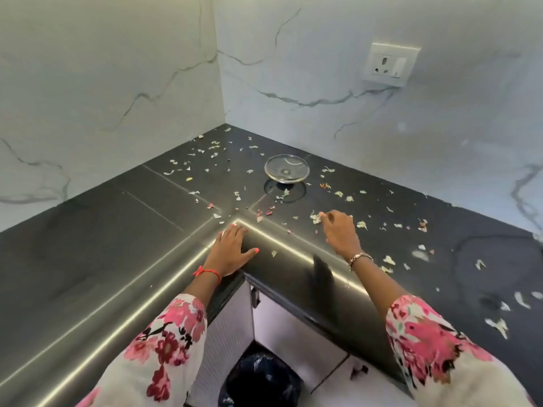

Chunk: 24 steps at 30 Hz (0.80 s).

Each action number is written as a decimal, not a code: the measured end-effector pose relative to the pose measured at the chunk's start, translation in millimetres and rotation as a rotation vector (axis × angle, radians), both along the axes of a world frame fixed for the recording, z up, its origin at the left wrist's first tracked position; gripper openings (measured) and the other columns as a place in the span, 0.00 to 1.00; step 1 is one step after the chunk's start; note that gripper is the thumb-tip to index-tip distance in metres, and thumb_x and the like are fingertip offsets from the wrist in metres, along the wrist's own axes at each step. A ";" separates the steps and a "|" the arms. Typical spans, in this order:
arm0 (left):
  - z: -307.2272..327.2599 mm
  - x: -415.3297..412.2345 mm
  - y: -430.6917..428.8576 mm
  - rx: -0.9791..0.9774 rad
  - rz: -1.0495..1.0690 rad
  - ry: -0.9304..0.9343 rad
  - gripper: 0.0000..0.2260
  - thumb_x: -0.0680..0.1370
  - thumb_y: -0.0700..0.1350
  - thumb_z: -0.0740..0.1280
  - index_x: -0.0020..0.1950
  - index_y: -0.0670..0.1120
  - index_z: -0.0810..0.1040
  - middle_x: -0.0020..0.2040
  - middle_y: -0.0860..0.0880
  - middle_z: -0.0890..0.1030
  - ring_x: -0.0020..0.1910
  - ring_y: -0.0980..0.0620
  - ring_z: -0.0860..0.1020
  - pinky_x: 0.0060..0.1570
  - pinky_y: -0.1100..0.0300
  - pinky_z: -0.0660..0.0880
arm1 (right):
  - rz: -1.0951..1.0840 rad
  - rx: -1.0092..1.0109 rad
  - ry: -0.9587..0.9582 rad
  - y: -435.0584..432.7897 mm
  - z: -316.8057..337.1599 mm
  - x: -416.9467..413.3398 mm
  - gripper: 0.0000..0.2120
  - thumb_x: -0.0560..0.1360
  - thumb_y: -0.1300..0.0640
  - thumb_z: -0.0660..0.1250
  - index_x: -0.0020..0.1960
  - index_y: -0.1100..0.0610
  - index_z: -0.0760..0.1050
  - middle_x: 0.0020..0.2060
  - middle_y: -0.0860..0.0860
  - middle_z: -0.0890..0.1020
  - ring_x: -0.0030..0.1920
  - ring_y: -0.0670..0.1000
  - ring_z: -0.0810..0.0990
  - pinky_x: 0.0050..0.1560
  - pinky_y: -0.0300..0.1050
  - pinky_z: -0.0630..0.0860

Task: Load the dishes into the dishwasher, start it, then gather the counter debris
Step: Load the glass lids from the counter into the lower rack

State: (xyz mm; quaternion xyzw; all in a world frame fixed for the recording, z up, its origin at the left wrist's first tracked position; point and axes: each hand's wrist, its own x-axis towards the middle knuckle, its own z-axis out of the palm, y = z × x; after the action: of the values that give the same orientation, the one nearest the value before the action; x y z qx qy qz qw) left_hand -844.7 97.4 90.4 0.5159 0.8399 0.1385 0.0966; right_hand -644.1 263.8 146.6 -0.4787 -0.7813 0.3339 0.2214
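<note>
Left hand: the left hand (232, 248) lay flat, fingers straight, on the counter's inner corner edge at frame centre, holding nothing.
Right hand: the right hand (338, 230), just right of centre and apart from the left, had curled fingers, their tips at a clump of debris (316, 218); a pinch could not be told.
Debris: pale and pinkish scraps were scattered over the dark counter (117, 230) from the far corner to the right edge of the frame.
Glass dish: a glass dish (286, 171) stood among the scraps, above centre.
Bin: a black-lined bin (258, 383) sat at bottom centre.
Wall: a socket (390, 64) was at upper right.
</note>
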 end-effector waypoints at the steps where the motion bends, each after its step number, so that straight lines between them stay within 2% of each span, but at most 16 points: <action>1: -2.5 -8.6 11.0 0.011 0.009 0.002 0.30 0.76 0.60 0.61 0.72 0.46 0.61 0.75 0.48 0.58 0.76 0.49 0.52 0.73 0.50 0.48 | -0.007 -0.052 0.052 13.5 -1.2 -12.5 0.17 0.78 0.49 0.59 0.40 0.61 0.73 0.36 0.58 0.80 0.40 0.60 0.80 0.40 0.54 0.76; 3: -4.6 -23.6 32.4 0.004 0.011 -0.003 0.30 0.76 0.59 0.62 0.73 0.46 0.61 0.75 0.48 0.58 0.75 0.49 0.52 0.73 0.50 0.48 | -0.042 -0.176 0.148 38.1 -3.6 -37.7 0.17 0.78 0.49 0.60 0.42 0.64 0.73 0.37 0.61 0.80 0.35 0.61 0.81 0.33 0.55 0.79; 5: -5.5 -37.5 53.3 -0.006 -0.003 -0.018 0.30 0.76 0.59 0.61 0.73 0.46 0.60 0.75 0.48 0.58 0.75 0.50 0.52 0.73 0.49 0.48 | -0.072 -0.331 0.247 58.1 -4.2 -61.0 0.15 0.78 0.51 0.60 0.45 0.64 0.70 0.36 0.62 0.79 0.29 0.58 0.80 0.26 0.50 0.78; 9: -4.1 -62.3 97.7 0.009 -0.031 -0.050 0.34 0.73 0.65 0.57 0.72 0.46 0.61 0.75 0.48 0.58 0.75 0.49 0.53 0.73 0.49 0.48 | -0.163 -0.642 0.428 89.4 -4.6 -99.0 0.13 0.79 0.53 0.61 0.49 0.64 0.66 0.36 0.62 0.77 0.27 0.56 0.79 0.23 0.49 0.78; 11: -3.6 -73.8 119.5 0.007 -0.061 -0.047 0.35 0.72 0.66 0.54 0.73 0.46 0.60 0.76 0.48 0.56 0.76 0.50 0.51 0.73 0.51 0.46 | -0.203 -0.734 0.473 105.0 -6.9 -116.7 0.14 0.79 0.53 0.61 0.51 0.65 0.65 0.38 0.64 0.77 0.30 0.58 0.80 0.26 0.51 0.79; 14: -7.2 -89.3 143.9 0.008 -0.103 -0.037 0.42 0.66 0.69 0.44 0.74 0.46 0.58 0.76 0.50 0.55 0.76 0.51 0.50 0.73 0.51 0.45 | -0.250 -0.818 0.511 124.2 -12.8 -140.1 0.13 0.78 0.54 0.62 0.55 0.62 0.63 0.38 0.64 0.77 0.34 0.60 0.80 0.31 0.53 0.80; 17: -17.3 -101.0 157.5 -0.041 -0.142 -0.006 0.38 0.70 0.66 0.47 0.75 0.46 0.56 0.77 0.50 0.52 0.76 0.52 0.47 0.73 0.49 0.44 | -0.287 -0.879 0.555 141.3 -19.8 -160.2 0.15 0.78 0.55 0.64 0.57 0.65 0.65 0.37 0.64 0.77 0.34 0.60 0.80 0.28 0.50 0.80; 19: -24.3 -104.8 158.6 -0.066 -0.156 -0.004 0.39 0.70 0.67 0.47 0.75 0.47 0.54 0.77 0.52 0.50 0.76 0.53 0.46 0.73 0.49 0.43 | -0.301 -0.909 0.580 148.7 -23.1 -170.4 0.17 0.77 0.56 0.64 0.58 0.66 0.64 0.37 0.64 0.77 0.33 0.60 0.80 0.28 0.50 0.80; 22: -33.5 -109.8 159.0 -0.030 -0.157 -0.067 0.42 0.66 0.71 0.43 0.75 0.49 0.53 0.77 0.53 0.50 0.76 0.53 0.45 0.73 0.50 0.40 | -0.340 -0.954 0.642 158.4 -28.9 -185.9 0.17 0.75 0.62 0.66 0.60 0.65 0.63 0.47 0.66 0.77 0.34 0.61 0.80 0.38 0.57 0.81; 24: -34.8 -111.8 159.9 -0.017 -0.158 -0.112 0.41 0.67 0.71 0.46 0.75 0.50 0.54 0.77 0.54 0.50 0.76 0.54 0.46 0.72 0.49 0.40 | -0.387 -0.962 0.688 162.7 -33.7 -193.9 0.18 0.75 0.66 0.65 0.62 0.69 0.65 0.50 0.67 0.77 0.34 0.60 0.80 0.42 0.60 0.79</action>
State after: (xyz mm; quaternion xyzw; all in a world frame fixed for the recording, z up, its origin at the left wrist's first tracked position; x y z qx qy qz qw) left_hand -956.4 257.3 55.5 0.5713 0.7909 0.1518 0.1583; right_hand -838.0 426.5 112.9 -0.5227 -0.3264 0.7374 0.2766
